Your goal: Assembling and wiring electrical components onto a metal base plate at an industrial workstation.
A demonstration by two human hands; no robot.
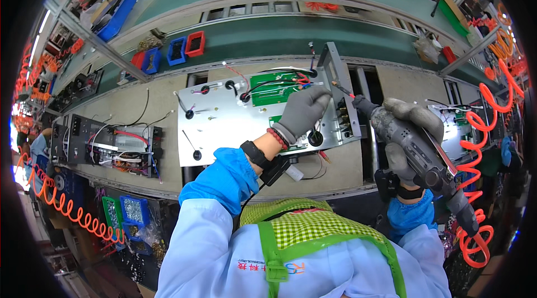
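My left hand (305,112), in a grey glove, is over the right part of a silvery metal chassis panel (215,127). Its fingers are pressed together near the upright side plate (337,66); whatever they pinch is hidden. A dark power screwdriver (411,149) is gripped in my gloved right hand (417,121). Its bit points left across the side plate, close to my left fingertips. Green circuit boards (268,90) lie on the panel, with red and black wires beside them. Black round grommets (189,114) with wires through them dot the panel.
On the left stands another chassis (106,144) full of wiring. Blue bins (177,50) and a red bin (195,44) sit beyond the panel. Screw trays (133,210) are at the lower left. An orange coiled hose (475,158) hangs at right, and another (72,208) at left.
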